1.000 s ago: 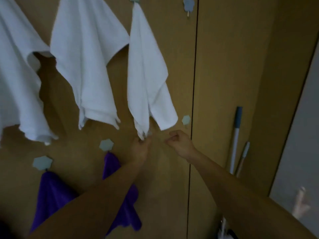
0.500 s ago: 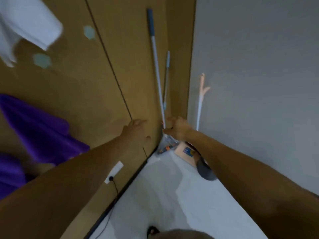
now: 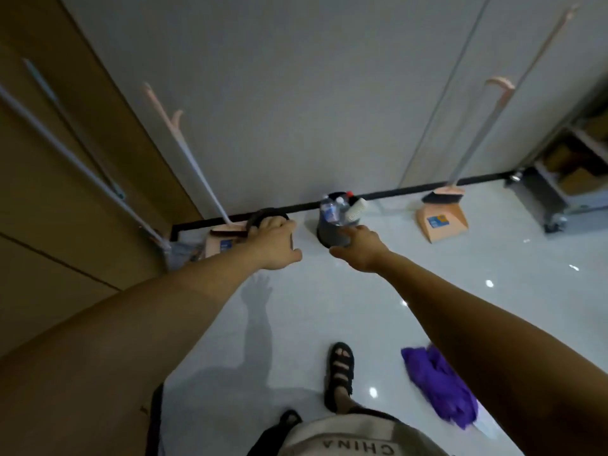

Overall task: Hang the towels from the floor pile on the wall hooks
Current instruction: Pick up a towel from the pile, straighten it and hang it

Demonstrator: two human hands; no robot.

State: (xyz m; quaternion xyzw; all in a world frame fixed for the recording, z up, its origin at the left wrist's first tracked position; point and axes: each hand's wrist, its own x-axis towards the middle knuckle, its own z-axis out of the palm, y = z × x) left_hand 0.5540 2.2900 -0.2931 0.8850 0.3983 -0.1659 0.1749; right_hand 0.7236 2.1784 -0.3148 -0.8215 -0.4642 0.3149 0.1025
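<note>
Crumpled purple cloth towel pile (image 3: 441, 386) is down on the glossy pale tiled floor (image 3: 427, 274), low right in the head view. Which hand would you send for it?

Reply: Right one, easy. The right grip (image 3: 358, 251) is stretched out forward with the fingers loose and nothing in it. The pile lies under that same forearm, which hides its right edge. The left grip (image 3: 276, 245) is just as empty, with its fingers relaxed, but it's on the far side of the black sandalled foot (image 3: 340, 373) from the pile.

OP: So neither is actually close?

Reply: Nope. Both hang well ahead of the pile, out toward the grey round bin stuffed with plastic bottles (image 3: 324, 232) by the wall. The towels are back near the body, just right of that foot. I reckon the right arm has to pull back and drop down, not reach further out.

OP: Which way does the pile run?

Reply: Diagonally. One end points up-left toward the foot, and the other trails down-right toward the bottom of the frame. The up-left end is the one nearer the right grip, so I'd pinch there. Can't tell how many towels are in the heap, and no hooks are in shot.
</note>
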